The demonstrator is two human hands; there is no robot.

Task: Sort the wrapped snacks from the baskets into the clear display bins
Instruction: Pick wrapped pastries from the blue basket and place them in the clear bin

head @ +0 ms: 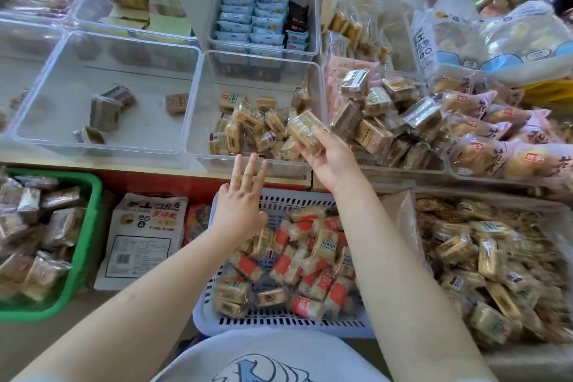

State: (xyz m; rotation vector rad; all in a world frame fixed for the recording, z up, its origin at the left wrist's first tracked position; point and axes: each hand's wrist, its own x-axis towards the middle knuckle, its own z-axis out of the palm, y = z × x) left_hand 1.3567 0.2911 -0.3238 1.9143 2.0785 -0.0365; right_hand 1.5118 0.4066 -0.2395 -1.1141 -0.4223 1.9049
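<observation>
Right hand: I am seeing my right hand (330,158) gripping one tan wrapped snack (305,130), fingers curled under it and thumb across the top, holding it over the near right corner of the middle clear bin (198,121).
Left hand: my left hand (240,205) is hovering over the far rim of the blue-white basket (279,321), fingers straight and spread, holding nothing.
Basket: it is sitting just in front of me, holding a loose heap of red-labelled and tan packets (288,267).
Middle bin: tan packets are lying piled toward its right half.
Left bin: the wide clear bin (62,96) is holding only a few dark packets, well apart.
Around: a green basket (90,245) of brownish packets is sitting at my left, a flat printed bag (145,236) lying between it and the blue-white basket; blue sachets (251,18) are standing in rows in a bin behind.
In the way: my right forearm is crossing the basket's right side, covering packets there.
Hard to make out: the packets at the far right are blurring, and their print is unreadable.
</observation>
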